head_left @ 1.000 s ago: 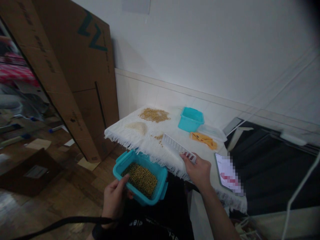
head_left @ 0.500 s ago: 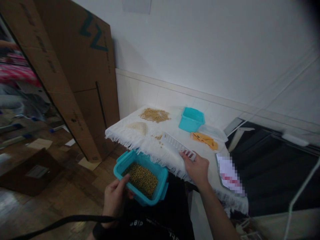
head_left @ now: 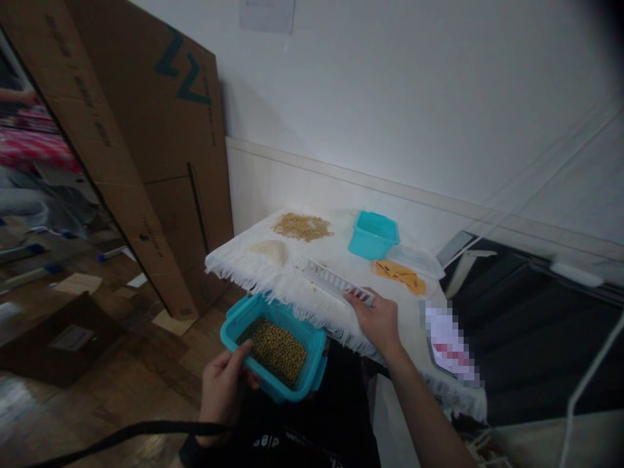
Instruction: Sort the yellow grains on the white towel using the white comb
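My left hand grips the near left rim of a teal plastic container, thumb over the edge. Soybeans cover its bottom, and it sits just below the fringed table edge. In my right hand is a white slotted plastic tray, held by its near end, long side low over the white cloth. A few loose beans lie beside the tray. Farther back on the cloth are a wide pile of soybeans and a small pale heap of grain.
A second teal container stands at the back, near a clear lid and an orange cloth. A blurred-out flat item lies at the right edge. A tall cardboard box stands left; another person's arm shows beyond it.
My right hand has moved the slotted tray a little left and toward the front table edge, over the loose beans. My left hand and its container have stayed nearly still.
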`<state>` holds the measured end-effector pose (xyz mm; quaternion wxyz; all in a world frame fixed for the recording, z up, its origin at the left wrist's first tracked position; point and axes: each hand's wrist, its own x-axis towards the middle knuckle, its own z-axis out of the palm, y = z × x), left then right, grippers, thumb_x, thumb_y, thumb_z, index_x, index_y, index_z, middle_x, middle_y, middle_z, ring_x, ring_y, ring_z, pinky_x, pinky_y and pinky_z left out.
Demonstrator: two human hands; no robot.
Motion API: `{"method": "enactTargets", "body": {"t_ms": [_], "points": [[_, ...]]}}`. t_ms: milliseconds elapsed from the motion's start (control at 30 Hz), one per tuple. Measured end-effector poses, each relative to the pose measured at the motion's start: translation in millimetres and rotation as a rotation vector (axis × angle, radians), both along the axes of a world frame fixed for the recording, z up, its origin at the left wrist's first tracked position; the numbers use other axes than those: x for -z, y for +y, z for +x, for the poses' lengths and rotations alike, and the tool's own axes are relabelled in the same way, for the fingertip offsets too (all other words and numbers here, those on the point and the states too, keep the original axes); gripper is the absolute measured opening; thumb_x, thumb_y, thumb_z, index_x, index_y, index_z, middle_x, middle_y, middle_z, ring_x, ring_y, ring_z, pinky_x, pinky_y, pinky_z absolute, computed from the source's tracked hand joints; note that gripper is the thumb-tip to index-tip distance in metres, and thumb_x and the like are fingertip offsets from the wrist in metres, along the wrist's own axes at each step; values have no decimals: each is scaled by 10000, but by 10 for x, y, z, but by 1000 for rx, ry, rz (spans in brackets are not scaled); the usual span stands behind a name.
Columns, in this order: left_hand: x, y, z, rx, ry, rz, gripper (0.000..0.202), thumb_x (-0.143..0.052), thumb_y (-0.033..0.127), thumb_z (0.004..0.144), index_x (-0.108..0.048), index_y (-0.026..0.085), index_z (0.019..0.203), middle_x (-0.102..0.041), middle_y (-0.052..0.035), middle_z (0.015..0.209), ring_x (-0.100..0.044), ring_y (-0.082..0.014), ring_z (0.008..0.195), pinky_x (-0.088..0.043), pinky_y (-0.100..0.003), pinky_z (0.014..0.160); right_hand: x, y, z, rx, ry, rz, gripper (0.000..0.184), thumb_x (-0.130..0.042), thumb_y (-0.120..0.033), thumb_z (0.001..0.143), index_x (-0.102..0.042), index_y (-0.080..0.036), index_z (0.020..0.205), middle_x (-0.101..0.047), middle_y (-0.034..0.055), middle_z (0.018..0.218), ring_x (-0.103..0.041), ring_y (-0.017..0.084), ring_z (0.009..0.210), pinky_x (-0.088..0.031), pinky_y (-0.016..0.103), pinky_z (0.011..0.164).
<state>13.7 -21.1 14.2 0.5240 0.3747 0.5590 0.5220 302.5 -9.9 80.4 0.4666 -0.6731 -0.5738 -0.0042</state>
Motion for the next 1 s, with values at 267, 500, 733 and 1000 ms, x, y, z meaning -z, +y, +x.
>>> {"method": "enactTargets", "body": {"t_ms": [267, 500, 733, 1000], "points": [[-28, 6, -2, 18, -115, -87, 454, -798, 555, 646, -582, 220, 429, -565, -7, 376, -499, -128, 346, -381, -248, 401, -20, 49, 48, 31, 45, 37, 488, -614, -652, 868, -787, -199, 809, -768, 58, 671, -704, 231, 583, -504, 289, 554], [73, 34, -9, 36, -103, -69, 476, -796, 578, 687, -595, 209, 461, -589, -14, 400, -516, -139, 369, -392, -263, 423, -17, 66, 35, -16, -13, -18, 423, -601, -580, 890, -764, -214, 753, -723, 26, 603, -660, 198, 530, -467, 267, 530], [15, 12, 29, 14, -171, -91, 448, -826, 548, 636, -596, 203, 468, -583, -3, 392, -505, -125, 345, -375, -245, 399, 17, -24, -45, -98, -4, 17, 351, -629, -527, 894, -806, -235, 815, -790, 27, 713, -736, 210, 624, -548, 269, 594], [-96, 52, 48, 4, -196, -130, 432, -850, 524, 593, -591, 203, 466, -585, -2, 390, -510, -120, 338, -389, -234, 391, 54, -232, -224, -215, -33, 99, 247, -654, -422, 914, -838, -276, 838, -827, 29, 834, -797, 235, 730, -625, 312, 715]]}}
